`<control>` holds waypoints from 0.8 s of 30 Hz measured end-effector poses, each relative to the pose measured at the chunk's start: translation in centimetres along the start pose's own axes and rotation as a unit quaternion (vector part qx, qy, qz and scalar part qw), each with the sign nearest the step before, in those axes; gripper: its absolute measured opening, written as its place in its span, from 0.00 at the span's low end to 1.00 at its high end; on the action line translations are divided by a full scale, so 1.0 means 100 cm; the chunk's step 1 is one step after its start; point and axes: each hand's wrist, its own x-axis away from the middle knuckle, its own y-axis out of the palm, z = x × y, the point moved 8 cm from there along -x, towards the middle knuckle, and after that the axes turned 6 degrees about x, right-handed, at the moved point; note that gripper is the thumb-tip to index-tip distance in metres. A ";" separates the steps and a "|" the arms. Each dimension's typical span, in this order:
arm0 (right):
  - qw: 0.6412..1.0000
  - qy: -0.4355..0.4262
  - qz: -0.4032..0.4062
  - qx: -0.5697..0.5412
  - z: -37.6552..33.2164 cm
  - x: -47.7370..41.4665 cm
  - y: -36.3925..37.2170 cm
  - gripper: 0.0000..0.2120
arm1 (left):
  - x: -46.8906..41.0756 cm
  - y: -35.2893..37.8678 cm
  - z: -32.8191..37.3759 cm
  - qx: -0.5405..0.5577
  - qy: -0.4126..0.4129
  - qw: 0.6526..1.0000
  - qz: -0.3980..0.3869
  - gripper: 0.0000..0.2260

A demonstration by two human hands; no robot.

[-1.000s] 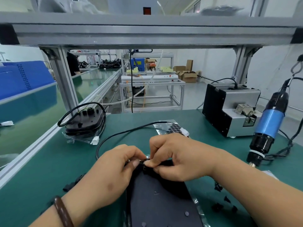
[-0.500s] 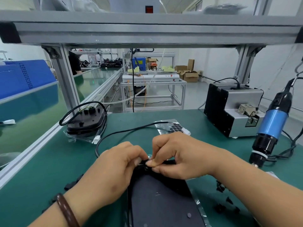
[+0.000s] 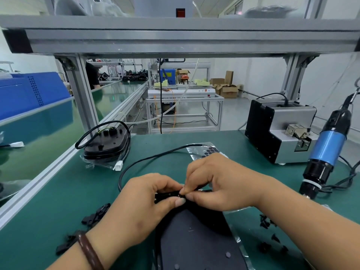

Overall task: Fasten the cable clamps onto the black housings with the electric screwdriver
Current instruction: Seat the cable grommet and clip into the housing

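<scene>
**Seating a clamp on the near housing**

The black housing (image 3: 194, 236) lies on the green table (image 3: 58, 191) right before me. At its far edge my left hand (image 3: 140, 203) and right hand (image 3: 220, 184) both pinch a small black piece, which I take for the cable clamp (image 3: 168, 194). I should seat it squarely over the cable (image 3: 148, 158) before reaching for the electric screwdriver (image 3: 327, 151) hanging at right.

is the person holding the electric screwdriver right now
No, the electric screwdriver hangs free at the right while the left hand and right hand both pinch at the black housing.
</scene>
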 end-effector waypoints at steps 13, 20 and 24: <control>0.982 0.163 -0.049 -0.082 0.029 0.002 0.008 0.05 | 0.001 0.003 -0.006 -0.008 -0.038 0.999 -0.005 0.08; 0.990 0.129 -0.050 -0.012 0.022 -0.002 0.009 0.06 | 0.003 0.003 -0.006 -0.016 -0.028 0.999 -0.005 0.08; 0.992 0.118 -0.048 -0.006 0.020 -0.003 0.007 0.05 | 0.002 0.002 -0.004 -0.028 -0.011 1.000 -0.005 0.08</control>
